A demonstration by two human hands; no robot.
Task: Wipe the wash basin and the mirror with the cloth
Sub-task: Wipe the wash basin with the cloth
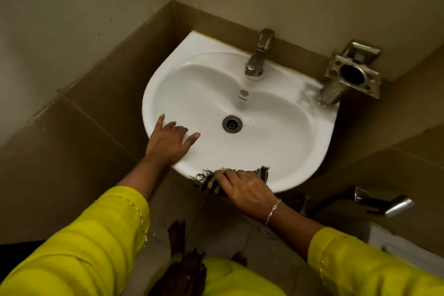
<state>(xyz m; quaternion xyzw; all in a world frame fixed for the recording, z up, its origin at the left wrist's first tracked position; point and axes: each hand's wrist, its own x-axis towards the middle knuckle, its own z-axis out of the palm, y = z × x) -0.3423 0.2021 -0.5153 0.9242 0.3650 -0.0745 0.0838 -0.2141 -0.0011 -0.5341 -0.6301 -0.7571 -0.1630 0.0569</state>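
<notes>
A white wash basin [276, 113] is fixed to the wall in the corner, with a round metal drain [232, 124] in its bowl. My left hand [169, 142] lies flat on the basin's near-left rim, fingers spread, holding nothing. At the front rim my right hand [245, 187] presses down on a dark striped cloth [211, 184] with frayed edges. Part of the cloth is hidden under that hand. No mirror is in view.
A metal tap [258, 55] stands at the back of the basin. A metal holder [353, 72] is mounted on the wall to the right. A hand sprayer [394, 204] hangs lower right. Brown tiled walls close in on the left and behind.
</notes>
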